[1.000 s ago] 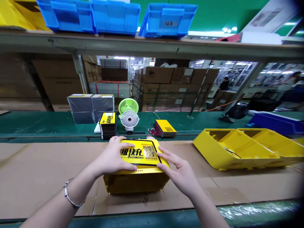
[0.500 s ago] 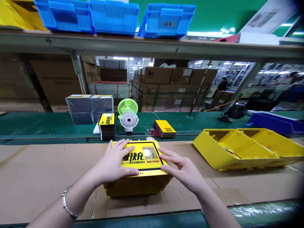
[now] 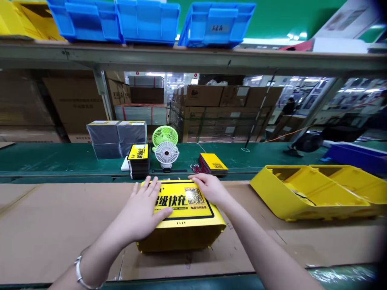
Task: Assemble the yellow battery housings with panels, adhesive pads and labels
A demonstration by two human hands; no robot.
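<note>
A yellow box-shaped casing (image 3: 181, 237) stands on the cardboard in front of me. Its top carries a yellow label panel (image 3: 175, 212) with a black border, large black Chinese characters and a QR code. My left hand (image 3: 143, 213) lies spread over the left part of the panel, fingers pointing away from me and thumb out to the right. At the far right corner of the casing, my right hand (image 3: 210, 188) has its fingers bent together over the edge, touching the label's far border. Its fingertips are partly hidden.
Yellow open casings (image 3: 302, 197) lie on the cardboard (image 3: 60, 225) to the right. Beyond it sit a stack of yellow-topped panels (image 3: 138, 161), a white fan (image 3: 167, 154), a green fan (image 3: 165, 135) and yellow plates with red wires (image 3: 213, 164). Blue bins (image 3: 216, 24) line the overhead shelf.
My right hand has moved from the panel's right side to its far right corner, its fingers drawing together. My left hand stays spread on the left part. The view has shifted slightly.
</note>
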